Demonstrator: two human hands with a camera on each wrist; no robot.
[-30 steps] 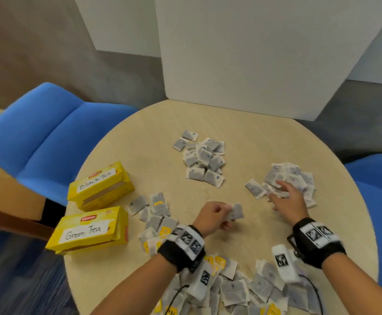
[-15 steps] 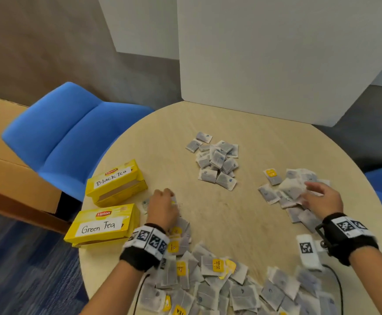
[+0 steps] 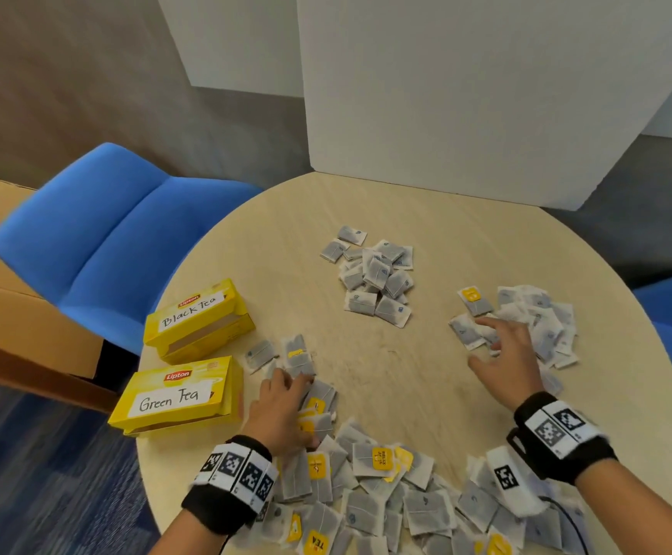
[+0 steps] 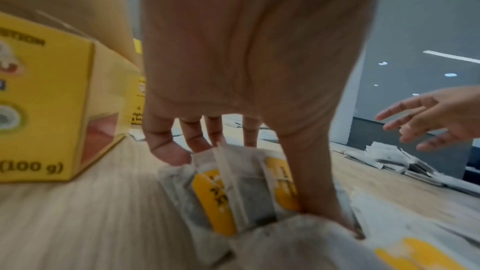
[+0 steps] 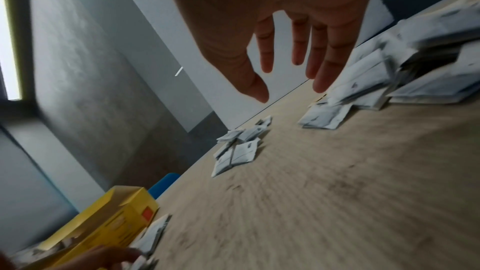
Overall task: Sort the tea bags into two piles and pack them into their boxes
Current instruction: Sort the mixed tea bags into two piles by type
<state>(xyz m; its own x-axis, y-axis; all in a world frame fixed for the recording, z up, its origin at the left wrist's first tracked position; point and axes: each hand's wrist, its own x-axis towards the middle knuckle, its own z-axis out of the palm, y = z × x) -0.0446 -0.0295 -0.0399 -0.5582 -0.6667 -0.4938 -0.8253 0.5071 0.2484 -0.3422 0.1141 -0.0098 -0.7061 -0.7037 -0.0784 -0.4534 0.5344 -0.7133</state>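
Left hand [image 3: 282,410] pinching several tea bags [image 4: 233,188] near the Green Tea box [image 3: 174,394] on the table [image 3: 406,370]. Right hand [image 3: 506,362] spread wide, grip holding nothing, over the right pile [image 3: 542,322].

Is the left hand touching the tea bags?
Touching. The left wrist view shows the left hand with fingers and thumb curled round a few tea bags.
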